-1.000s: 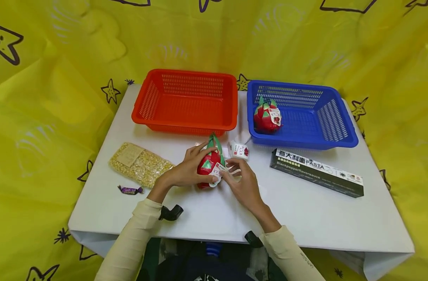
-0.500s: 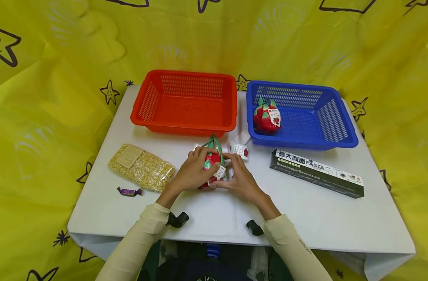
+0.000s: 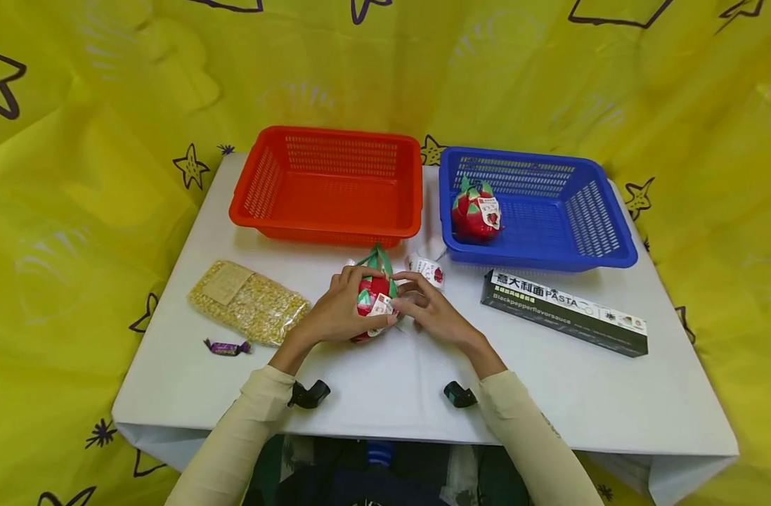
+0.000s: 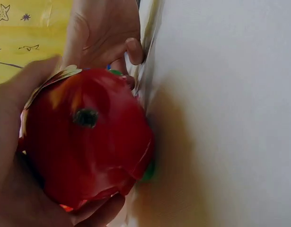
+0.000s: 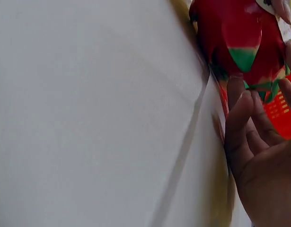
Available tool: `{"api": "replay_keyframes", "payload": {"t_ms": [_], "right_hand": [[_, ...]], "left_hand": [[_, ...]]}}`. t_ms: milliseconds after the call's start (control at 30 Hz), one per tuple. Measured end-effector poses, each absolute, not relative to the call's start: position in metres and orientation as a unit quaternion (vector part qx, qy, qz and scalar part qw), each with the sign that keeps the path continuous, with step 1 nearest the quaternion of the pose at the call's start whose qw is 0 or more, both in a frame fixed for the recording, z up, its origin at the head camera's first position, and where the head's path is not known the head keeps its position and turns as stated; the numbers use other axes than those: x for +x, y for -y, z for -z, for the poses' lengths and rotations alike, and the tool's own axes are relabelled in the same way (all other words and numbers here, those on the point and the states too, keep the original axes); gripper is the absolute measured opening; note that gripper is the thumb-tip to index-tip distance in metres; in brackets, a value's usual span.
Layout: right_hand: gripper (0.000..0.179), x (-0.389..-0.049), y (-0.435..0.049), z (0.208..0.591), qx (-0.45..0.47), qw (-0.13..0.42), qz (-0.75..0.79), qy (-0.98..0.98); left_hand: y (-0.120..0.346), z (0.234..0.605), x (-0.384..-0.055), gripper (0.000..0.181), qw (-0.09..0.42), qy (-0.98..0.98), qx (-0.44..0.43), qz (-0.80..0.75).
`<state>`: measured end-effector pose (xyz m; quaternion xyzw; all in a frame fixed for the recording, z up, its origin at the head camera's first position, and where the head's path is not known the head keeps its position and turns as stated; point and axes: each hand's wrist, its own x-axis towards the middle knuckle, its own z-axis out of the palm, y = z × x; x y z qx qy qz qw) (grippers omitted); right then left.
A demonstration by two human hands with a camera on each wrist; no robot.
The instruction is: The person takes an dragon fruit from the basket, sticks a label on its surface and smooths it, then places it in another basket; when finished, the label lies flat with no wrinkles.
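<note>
A red toy dragon fruit (image 3: 367,289) with green leaves and a white label lies on the white table (image 3: 549,393) in front of the baskets. My left hand (image 3: 337,314) grips it from the left, fingers curled over its top and thumb on the label. My right hand (image 3: 431,309) meets it from the right and its fingertips pinch at the label side. The left wrist view shows the fruit's red underside (image 4: 88,142) in my left palm (image 4: 8,123), with the right hand (image 4: 102,33) behind. In the right wrist view my right hand's (image 5: 259,156) curled fingers touch the fruit (image 5: 235,28).
At the back stand a red basket (image 3: 325,225) and a blue basket (image 3: 549,256) holding a second dragon fruit (image 3: 470,218). A small white packet (image 3: 427,269) lies just beyond my right hand. A black pasta box (image 3: 562,313) lies right; a corn bag (image 3: 246,302) and purple candy (image 3: 225,347) left.
My right hand has closed in from the side onto the fruit's label. Both hands have drawn together around the fruit, which has turned a little and stayed in place.
</note>
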<state>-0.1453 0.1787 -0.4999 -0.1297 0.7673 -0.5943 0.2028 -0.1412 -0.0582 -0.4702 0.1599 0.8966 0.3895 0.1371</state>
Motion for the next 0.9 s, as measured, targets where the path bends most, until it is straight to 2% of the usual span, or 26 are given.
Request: {"api": "replay_keyframes", "payload": {"t_ms": [167, 300, 567, 900], "right_hand": [[0.035, -0.148, -0.176, 0.503, -0.117, 0.181, 0.594, -0.775], [0.035, -0.145, -0.172, 0.502, -0.120, 0.175, 0.583, -0.784], [0.052, -0.138, -0.167, 0.506, -0.116, 0.198, 0.589, -0.775], [0.053, -0.135, -0.173, 0.497, -0.116, 0.207, 0.597, -0.766]], "left_hand": [[0.058, 0.475, -0.135, 0.069, 0.085, -0.901, 0.126, -0.406], [0.056, 0.480, -0.131, 0.060, 0.055, -0.901, 0.104, -0.419], [0.047, 0.486, -0.127, 0.041, 0.032, -0.895, 0.096, -0.433], [0.044, 0.482, -0.135, 0.041, 0.031, -0.901, 0.091, -0.423]]}}
